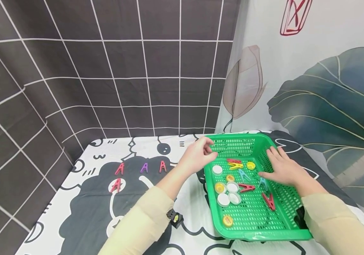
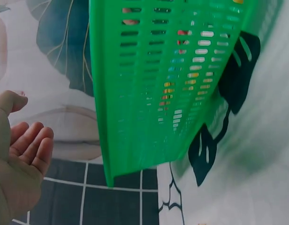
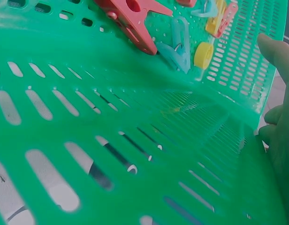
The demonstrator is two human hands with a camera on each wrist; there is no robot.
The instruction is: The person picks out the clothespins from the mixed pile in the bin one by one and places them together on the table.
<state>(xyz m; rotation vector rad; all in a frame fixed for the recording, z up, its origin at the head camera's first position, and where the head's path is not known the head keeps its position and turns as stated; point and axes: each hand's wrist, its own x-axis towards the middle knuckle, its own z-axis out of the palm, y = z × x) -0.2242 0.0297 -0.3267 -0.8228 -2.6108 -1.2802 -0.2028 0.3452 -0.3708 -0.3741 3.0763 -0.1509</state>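
A green plastic basket point(image 1: 242, 235) stands on the right of the patterned cloth, with clothespins and bottle caps on its floor. Above its left rim hovers my left hand point(image 1: 198, 156), fingers loosely bent; the left wrist view shows nothing in its palm. At the right wall my right hand point(image 1: 285, 169) has its fingers extended near the rim; whether they touch it I cannot tell. Inside lie a red clothespin point(image 1: 268, 202), a blue clothespin point(image 1: 263, 183), a yellow clothespin point(image 1: 235, 165), several white caps point(image 1: 223, 200) and several yellow caps point(image 1: 228, 221).
Left of the basket, red clothespins point(image 1: 116, 185) and one purple clothespin point(image 1: 144, 167) lie on the cloth point(image 1: 86, 212). A dark tiled-pattern curtain point(image 1: 159, 92) hangs behind, joined by a leaf-printed sheet point(image 1: 335, 99) on the right.
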